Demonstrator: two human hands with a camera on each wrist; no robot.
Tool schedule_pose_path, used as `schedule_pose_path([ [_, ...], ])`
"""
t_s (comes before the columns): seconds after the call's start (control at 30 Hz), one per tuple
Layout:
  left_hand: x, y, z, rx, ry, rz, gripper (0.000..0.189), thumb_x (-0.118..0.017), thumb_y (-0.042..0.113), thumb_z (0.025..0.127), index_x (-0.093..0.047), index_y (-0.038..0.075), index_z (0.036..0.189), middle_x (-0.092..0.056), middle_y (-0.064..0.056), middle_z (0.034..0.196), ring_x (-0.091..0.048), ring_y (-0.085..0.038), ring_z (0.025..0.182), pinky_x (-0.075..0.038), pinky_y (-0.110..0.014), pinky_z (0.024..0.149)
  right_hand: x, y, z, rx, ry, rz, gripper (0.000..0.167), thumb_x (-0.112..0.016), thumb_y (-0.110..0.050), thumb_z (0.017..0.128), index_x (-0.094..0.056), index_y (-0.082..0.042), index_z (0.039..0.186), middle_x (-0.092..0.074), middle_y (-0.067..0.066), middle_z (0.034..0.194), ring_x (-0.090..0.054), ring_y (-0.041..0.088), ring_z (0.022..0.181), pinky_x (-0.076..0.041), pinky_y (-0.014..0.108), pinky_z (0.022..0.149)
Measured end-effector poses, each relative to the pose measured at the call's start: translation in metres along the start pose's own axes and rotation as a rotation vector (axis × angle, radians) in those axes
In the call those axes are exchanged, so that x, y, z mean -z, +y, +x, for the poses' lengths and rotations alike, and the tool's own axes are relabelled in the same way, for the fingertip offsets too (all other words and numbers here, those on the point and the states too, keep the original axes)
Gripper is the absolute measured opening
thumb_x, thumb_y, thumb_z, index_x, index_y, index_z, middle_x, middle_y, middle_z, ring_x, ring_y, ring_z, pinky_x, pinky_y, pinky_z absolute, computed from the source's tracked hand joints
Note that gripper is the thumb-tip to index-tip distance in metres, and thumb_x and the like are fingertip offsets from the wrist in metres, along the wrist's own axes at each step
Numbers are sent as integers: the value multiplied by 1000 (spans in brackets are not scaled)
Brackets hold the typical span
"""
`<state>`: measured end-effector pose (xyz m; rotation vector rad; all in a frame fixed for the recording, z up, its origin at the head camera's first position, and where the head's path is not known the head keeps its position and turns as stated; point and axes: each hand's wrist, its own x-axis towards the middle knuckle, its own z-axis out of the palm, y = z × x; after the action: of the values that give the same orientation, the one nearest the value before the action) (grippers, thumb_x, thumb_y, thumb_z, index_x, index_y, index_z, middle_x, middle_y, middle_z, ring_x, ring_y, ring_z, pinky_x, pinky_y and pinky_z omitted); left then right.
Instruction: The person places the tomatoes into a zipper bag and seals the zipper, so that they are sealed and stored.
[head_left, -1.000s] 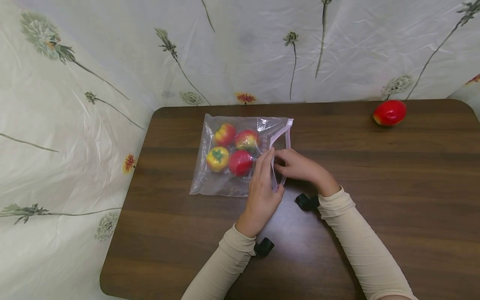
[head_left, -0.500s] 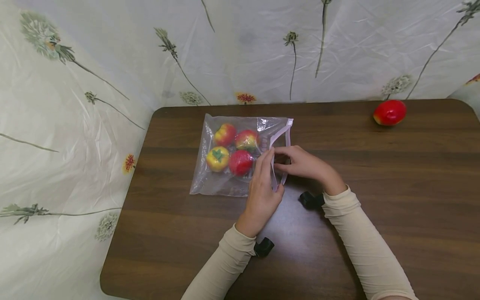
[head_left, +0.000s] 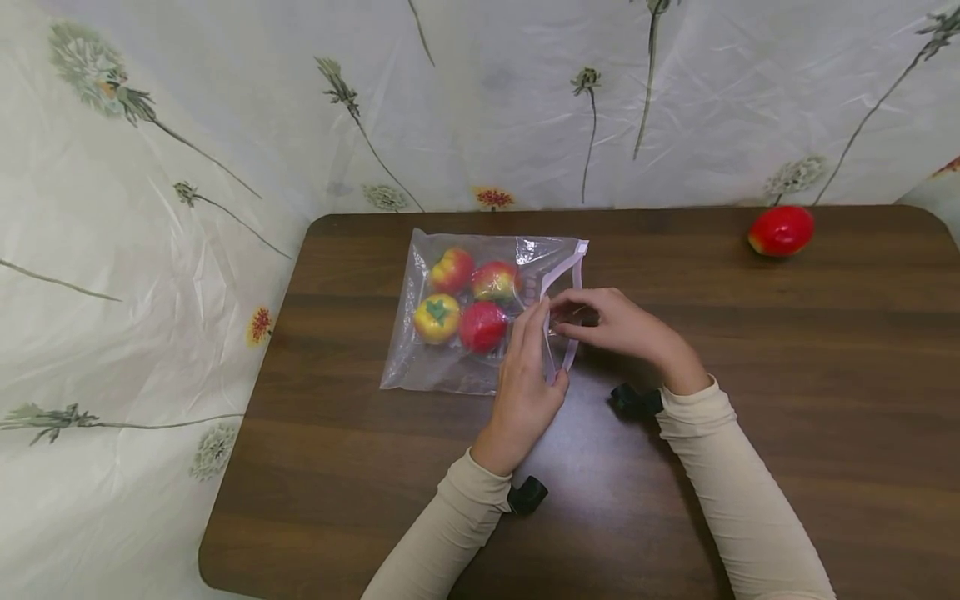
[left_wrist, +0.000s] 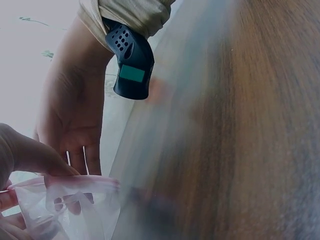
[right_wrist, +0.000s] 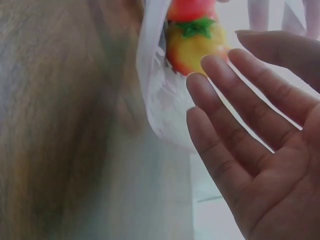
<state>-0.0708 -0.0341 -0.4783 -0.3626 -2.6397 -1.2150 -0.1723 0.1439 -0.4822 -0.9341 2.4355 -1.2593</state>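
A clear zip bag (head_left: 465, 375) lies on the table with several toy fruits inside. Among them are a yellow fruit with green leaves (head_left: 437, 318), a round red one (head_left: 483, 326) and red-yellow ones (head_left: 495, 282). My left hand (head_left: 521, 387) holds the bag's near lip at its mouth, fingers along the top and thumb by the lower end. At the parted opening is my right hand (head_left: 618, 325), its fingertips just within the pale zip strip (head_left: 577, 271). The right wrist view shows its fingers (right_wrist: 240, 130) extended and spread, nothing between them.
A glossy red toy fruit (head_left: 782, 231) rests near the back right edge of the dark wooden table (head_left: 750, 333). A flower-printed sheet (head_left: 480, 100) hangs behind the table and along its left side. Each wrist carries a small black camera (head_left: 528, 495).
My right hand has drawn back slightly to the right at the bag's mouth, and its thumb and fingers have parted more. The left hand, bag and fruits keep their places.
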Motion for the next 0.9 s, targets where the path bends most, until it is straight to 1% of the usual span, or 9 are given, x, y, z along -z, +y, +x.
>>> schedule_pose_path([
  [0.07,0,0,0,4,-1,2,97,-86,-2,75,-36,8,157,-45,-11,155,-49,-24,144,-47,-36,115,2,0,-2,-6,12,-8,27,-74,-7,93,-72,-7,120,-77,8,110,-71,22,103,-59,45,92],
  [0.17,0,0,0,13,-7,-3,97,-87,-2,75,-36,9,157,-45,-10,156,-49,-24,144,-48,-37,115,7,1,-5,-24,18,-6,30,-75,-8,93,-71,-6,122,-76,9,114,-71,24,105,-58,48,94],
  [0.3,0,1,0,24,-11,-2,97,-87,-2,75,-36,9,157,-45,-10,156,-50,-25,144,-49,-38,113,14,2,-10,-59,31,-3,33,-76,-13,93,-70,-6,124,-75,12,120,-70,29,111,-54,54,101],
  [0.37,0,1,0,22,-6,4,97,-86,-2,75,-37,9,157,-45,-10,156,-50,-25,144,-50,-38,113,18,2,-13,-84,56,-4,35,-78,-15,92,-69,-7,125,-73,13,123,-69,31,115,-52,55,104],
  [0.43,0,1,0,15,1,10,96,-86,-2,75,-37,8,157,-46,-10,155,-50,-25,144,-49,-38,113,22,2,-16,-107,101,-8,39,-80,-15,90,-69,-6,126,-73,13,125,-69,32,117,-51,56,106],
  [0.57,0,1,0,5,11,9,96,-86,-4,74,-37,7,156,-46,-11,155,-49,-25,144,-48,-37,114,29,2,-21,-128,218,-18,45,-84,-12,85,-68,-6,127,-72,14,126,-69,35,117,-52,55,105],
  [0.7,0,1,0,7,12,6,97,-86,-4,74,-37,8,157,-46,-11,155,-49,-25,145,-48,-37,115,37,5,-27,-138,316,-61,50,-86,-11,83,-68,-5,129,-71,14,129,-68,38,116,-52,54,103],
  [0.83,0,1,-1,9,12,6,96,-85,-3,75,-37,9,157,-46,-10,155,-49,-24,145,-48,-37,114,45,12,-35,-157,395,-115,53,-87,-14,82,-67,-8,131,-70,13,132,-67,36,120,-50,51,104],
  [0.9,0,1,-1,9,14,2,96,-85,-4,75,-37,9,157,-46,-10,155,-49,-24,145,-48,-37,114,49,15,-39,-167,433,-140,54,-88,-15,82,-68,-10,132,-69,12,132,-66,35,122,-52,38,108],
])
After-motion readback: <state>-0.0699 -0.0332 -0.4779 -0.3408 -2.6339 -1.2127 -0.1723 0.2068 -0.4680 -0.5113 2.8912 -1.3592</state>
